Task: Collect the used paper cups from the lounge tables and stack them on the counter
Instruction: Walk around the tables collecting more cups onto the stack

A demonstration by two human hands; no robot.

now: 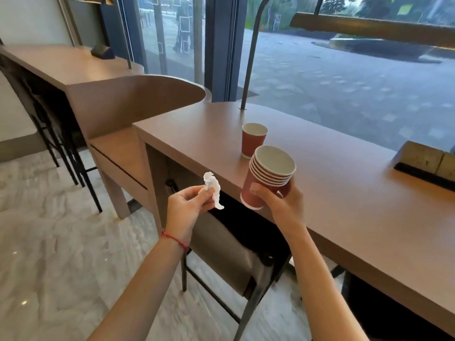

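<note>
Already a good part of the collecting appears to be done; a nested stack of red paper cups (267, 177), some six rims being countable at its mouth, is held in the right hand (283, 205), whose fingers are curled round the lower wall of the outermost cup, the stack being tilted with its open mouth turned toward the camera and held above the near edge of the long wooden table (344, 193). One further red cup (253, 140) is seen standing upright on that table, just behind the held stack and apart from it, near the foot of a metal lamp pole (248, 70); it has not yet been gathered, and it is judged to be the next thing to be added. A crumpled white tissue (213, 189) is pinched between the thumb and curled fingers of the left hand (188, 205), which is held in front of the table's edge, above a stool (229, 254) tucked beneath it; a red thread bracelet (174, 239) is worn at that wrist. Whether the lone cup holds anything cannot be told with certainty, though its inside looks pale and dry. What is left, so far as can be judged: the last visible cup is to be taken into the stack, the tissue disposed of, and the whole stack set down on the counter; whether other tables remain to be cleared cannot be told.
</note>
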